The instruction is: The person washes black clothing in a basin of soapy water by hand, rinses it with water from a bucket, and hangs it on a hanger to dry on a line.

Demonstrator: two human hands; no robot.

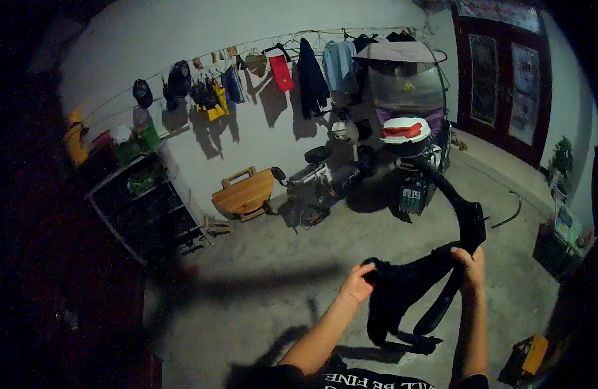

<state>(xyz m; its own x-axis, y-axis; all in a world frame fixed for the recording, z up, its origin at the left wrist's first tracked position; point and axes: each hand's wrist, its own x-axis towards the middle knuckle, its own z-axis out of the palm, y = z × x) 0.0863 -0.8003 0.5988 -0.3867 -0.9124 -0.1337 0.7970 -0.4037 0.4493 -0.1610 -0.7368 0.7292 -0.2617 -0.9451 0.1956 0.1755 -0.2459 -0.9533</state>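
Between my two hands hangs a black garment (pixel 402 288) with long, narrow legs or sleeves; I cannot tell which. My left hand (pixel 358 283) is closed on its left end, thumb on top. Farther right, my right hand (pixel 469 266) grips the other side. One long part of the garment swings out above the right hand, toward the far scooter. Other parts dangle below, between my forearms, above the concrete floor (pixel 279 311).
Clothes, caps and bags hang on a line (pixel 292 35) along the far wall. Beneath stand a folded wooden table (pixel 244 194), a scooter (pixel 318 178) and a hooded vehicle (pixel 409 84). A dark shelf (pixel 147 207) is left; a double door (pixel 503 84) and potted plant (pixel 561 162) are right.
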